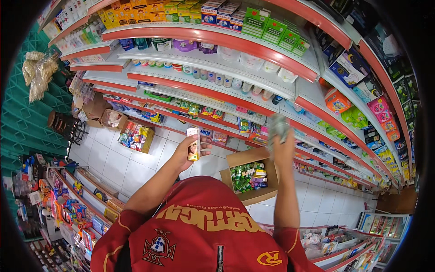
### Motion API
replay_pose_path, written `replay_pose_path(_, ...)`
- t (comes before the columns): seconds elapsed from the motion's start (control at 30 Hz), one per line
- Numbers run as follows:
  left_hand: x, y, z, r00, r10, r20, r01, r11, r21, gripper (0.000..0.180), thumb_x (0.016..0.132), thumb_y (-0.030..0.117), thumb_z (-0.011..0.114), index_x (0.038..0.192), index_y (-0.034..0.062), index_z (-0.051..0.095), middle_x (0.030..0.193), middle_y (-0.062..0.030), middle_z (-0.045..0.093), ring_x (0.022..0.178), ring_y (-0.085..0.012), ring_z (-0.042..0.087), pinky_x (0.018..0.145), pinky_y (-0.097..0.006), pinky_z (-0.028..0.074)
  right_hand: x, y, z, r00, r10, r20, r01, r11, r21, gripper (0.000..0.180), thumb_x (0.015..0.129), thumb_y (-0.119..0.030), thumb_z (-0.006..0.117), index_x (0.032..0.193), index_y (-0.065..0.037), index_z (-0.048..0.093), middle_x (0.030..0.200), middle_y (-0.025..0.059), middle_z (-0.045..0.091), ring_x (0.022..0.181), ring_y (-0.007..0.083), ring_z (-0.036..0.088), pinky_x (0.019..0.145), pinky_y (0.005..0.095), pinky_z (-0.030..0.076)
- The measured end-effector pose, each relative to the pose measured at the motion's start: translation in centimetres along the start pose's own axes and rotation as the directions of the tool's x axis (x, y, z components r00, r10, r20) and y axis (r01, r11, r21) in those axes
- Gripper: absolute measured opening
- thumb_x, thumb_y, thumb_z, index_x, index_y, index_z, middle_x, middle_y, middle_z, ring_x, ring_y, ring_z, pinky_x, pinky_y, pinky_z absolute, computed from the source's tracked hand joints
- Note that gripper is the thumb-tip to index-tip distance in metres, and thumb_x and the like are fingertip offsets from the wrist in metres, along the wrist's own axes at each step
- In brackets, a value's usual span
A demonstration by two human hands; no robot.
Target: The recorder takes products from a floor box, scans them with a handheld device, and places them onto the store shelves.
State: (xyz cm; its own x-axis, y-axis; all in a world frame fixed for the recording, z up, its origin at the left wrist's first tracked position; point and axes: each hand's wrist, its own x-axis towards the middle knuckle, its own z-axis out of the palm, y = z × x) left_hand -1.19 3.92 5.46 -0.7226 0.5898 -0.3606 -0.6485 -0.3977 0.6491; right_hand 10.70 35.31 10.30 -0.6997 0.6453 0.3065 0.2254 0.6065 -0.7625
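Both bare forearms reach forward and up. The left hand (190, 149) has its fingers curled closed in a grip; the right hand (283, 149), raised slightly higher, is clenched too.

In a shop aisle, a person in a red jersey raises both arms before the red-edged white shelves (213, 61) stocked with boxes and bottles. The left hand (192, 152) grips a small upright white-and-orange carton (194, 144), fingers wrapped round its side. The right hand (283, 152) lifts a blurred grey-green packet (277, 128) toward the shelf. Between the forearms, on the white tiled floor (118, 165), sits an open brown cardboard box (235, 159) filled with small green packages.
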Motion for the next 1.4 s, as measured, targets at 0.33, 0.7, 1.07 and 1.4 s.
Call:
replay_pose_path(0.33,0.6,0.2,-2.7,0.955,-0.228,0.191,0.179,0.954,0.240,0.079,0.098,0.077,0.030,0.137,0.0126,0.055,0.110,-0.0058,0.067,0.088,-0.0142,0.064,0.075,-0.032,0.054,-9.5,-10.4,9.9,0.788,-0.537,0.302,0.524,0.842,0.131,0.060,0.072,0.005,0.067,0.129,-0.014,0.067,0.135,0.0105,0.061,0.115,0.0365,0.058,0.098,0.0455,0.050)
replay_pose_path(0.7,0.6,1.2,-5.7,0.941,-0.324,0.100,0.334,0.935,-0.121,0.045,0.104,0.049,0.053,0.125,0.0089,0.059,0.113,-0.0097,0.067,0.088,-0.0230,0.068,0.078,-0.041,0.058,-13.8,-13.0,6.8,0.870,-0.167,0.464,0.009,0.946,0.324,0.043,0.083,0.003,0.065,0.125,-0.007,0.066,0.125,0.0146,0.064,0.113,0.0378,0.063,0.098,0.0421,0.050)
replay_pose_path(1.07,-1.4,-0.2,2.5,0.939,-0.265,0.221,0.325,0.893,-0.312,0.040,0.106,0.036,0.046,0.131,0.0085,0.061,0.109,-0.0132,0.073,0.126,-0.0345,0.061,0.112,-0.058,0.045,-14.6,-12.3,8.1,0.915,-0.309,0.260,0.260,0.943,0.207,0.053,0.085,0.002,0.065,0.137,-0.003,0.059,0.130,0.0221,0.056,0.120,0.0392,0.059,0.102,0.0411,0.048)
replay_pose_path(1.4,0.2,-2.3,-1.9,0.984,-0.168,0.063,0.177,0.859,-0.481,0.028,0.105,0.026,0.049,0.119,0.0062,0.064,0.085,-0.0081,0.064,0.108,-0.0292,0.066,0.114,-0.049,0.046,-4.0,-4.1,0.5,0.992,-0.035,0.124,0.023,0.996,0.091,0.033,0.081,-0.003,0.065,0.109,-0.005,0.046,0.096,0.0199,0.061,0.089,0.0382,0.063,0.080,0.0472,0.050)
